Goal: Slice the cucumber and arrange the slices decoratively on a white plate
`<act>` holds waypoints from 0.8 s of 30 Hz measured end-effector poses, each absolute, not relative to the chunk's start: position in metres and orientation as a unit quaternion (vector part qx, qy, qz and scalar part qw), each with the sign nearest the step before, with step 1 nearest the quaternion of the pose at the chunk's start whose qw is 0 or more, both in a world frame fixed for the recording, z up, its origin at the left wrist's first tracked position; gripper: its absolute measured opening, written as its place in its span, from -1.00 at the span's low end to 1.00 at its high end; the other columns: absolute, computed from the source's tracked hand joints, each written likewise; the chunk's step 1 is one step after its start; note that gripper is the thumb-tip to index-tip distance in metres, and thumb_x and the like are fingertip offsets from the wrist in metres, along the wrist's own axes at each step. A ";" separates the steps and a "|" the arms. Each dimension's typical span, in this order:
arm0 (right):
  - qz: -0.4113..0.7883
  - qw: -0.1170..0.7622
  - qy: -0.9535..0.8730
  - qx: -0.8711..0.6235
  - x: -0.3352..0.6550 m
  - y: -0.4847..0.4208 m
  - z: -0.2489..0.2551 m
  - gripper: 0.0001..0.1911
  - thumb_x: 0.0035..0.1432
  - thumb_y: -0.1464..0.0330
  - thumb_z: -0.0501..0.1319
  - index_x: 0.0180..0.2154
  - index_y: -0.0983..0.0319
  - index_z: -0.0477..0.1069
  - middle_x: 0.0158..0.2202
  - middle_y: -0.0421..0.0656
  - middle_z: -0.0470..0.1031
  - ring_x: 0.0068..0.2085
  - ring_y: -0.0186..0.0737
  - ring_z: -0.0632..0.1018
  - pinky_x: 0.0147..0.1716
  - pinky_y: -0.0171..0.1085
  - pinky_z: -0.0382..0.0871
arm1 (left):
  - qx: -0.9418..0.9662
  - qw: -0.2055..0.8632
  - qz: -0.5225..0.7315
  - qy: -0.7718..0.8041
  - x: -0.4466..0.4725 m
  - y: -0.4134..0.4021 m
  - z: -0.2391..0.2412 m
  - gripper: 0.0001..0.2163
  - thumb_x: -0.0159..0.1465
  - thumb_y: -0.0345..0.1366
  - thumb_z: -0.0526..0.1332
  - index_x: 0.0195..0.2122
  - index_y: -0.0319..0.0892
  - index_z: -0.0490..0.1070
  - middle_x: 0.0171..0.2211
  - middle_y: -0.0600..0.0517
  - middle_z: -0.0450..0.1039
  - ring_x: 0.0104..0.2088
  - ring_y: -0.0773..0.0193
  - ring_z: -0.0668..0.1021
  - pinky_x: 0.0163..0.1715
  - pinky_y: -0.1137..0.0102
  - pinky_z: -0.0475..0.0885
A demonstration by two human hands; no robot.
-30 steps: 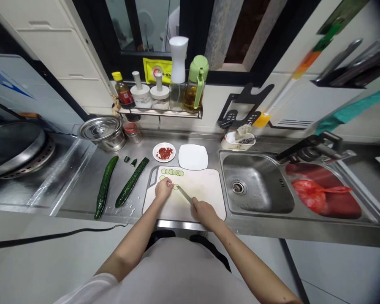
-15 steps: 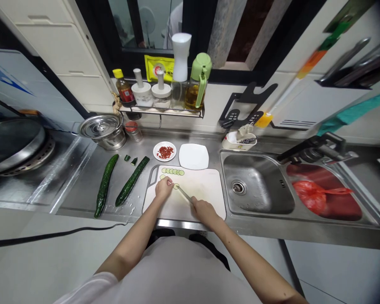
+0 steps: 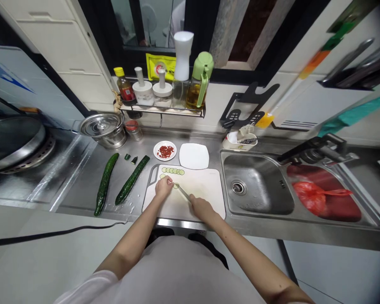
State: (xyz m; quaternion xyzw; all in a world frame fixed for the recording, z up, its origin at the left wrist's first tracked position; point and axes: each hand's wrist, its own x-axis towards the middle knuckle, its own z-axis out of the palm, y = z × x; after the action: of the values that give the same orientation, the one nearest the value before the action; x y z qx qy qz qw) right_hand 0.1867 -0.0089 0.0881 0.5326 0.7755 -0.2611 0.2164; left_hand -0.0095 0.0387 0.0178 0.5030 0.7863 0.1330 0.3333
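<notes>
R hand [image 3: 203, 207] is gripping knife [image 3: 185, 193], tip meeting cuke slice [image 3: 176, 185] on cutting bd [image 3: 205, 188], while L hand [image 3: 164, 186], hold unclear, is resting just beside, poss. risking a nick if knife is slipping.

Soft, middling indoor light falls evenly on the white cutting board [image 3: 196, 207]. To its right, the steel sink basin [image 3: 262, 179] shows pale glare. Far up and right of it, knife handles [image 3: 348, 60] look blurred and wide-angle stretched.
</notes>
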 end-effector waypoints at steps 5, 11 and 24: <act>-0.257 0.208 0.780 0.531 0.187 -0.008 0.084 -0.67 0.27 0.50 -0.08 0.04 0.28 0.22 -0.20 0.04 0.54 -0.19 -0.07 0.56 -0.33 -0.26 0.27 | 0.508 0.330 0.131 0.784 -0.010 0.039 0.019 -0.90 0.16 -0.23 0.25 -0.30 -0.06 0.43 -0.34 0.10 0.53 -0.30 0.27 0.52 -0.38 0.45 0.24; -0.250 0.205 0.784 0.530 0.185 -0.009 0.082 -0.65 0.26 0.51 -0.08 0.05 0.29 0.22 -0.19 0.06 0.54 -0.18 -0.05 0.57 -0.32 -0.25 0.29 | 0.513 0.324 0.130 0.784 -0.011 0.039 0.016 -0.90 0.16 -0.22 0.25 -0.30 -0.06 0.43 -0.35 0.10 0.53 -0.31 0.27 0.52 -0.39 0.45 0.22; -0.233 0.210 0.789 0.529 0.184 -0.012 0.086 -0.58 0.21 0.59 -0.08 0.09 0.31 0.21 -0.17 0.10 0.54 -0.13 -0.02 0.58 -0.27 -0.22 0.35 | 0.517 0.316 0.128 0.785 -0.010 0.039 0.012 -0.89 0.16 -0.22 0.25 -0.29 -0.05 0.44 -0.32 0.09 0.54 -0.28 0.25 0.52 -0.38 0.44 0.24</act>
State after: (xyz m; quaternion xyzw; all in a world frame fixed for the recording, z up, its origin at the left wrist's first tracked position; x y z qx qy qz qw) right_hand 0.1841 -0.0118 0.0859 0.5285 0.7888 -0.2328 0.2103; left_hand -0.0105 0.0389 0.0122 0.5171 0.7852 0.1281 0.3156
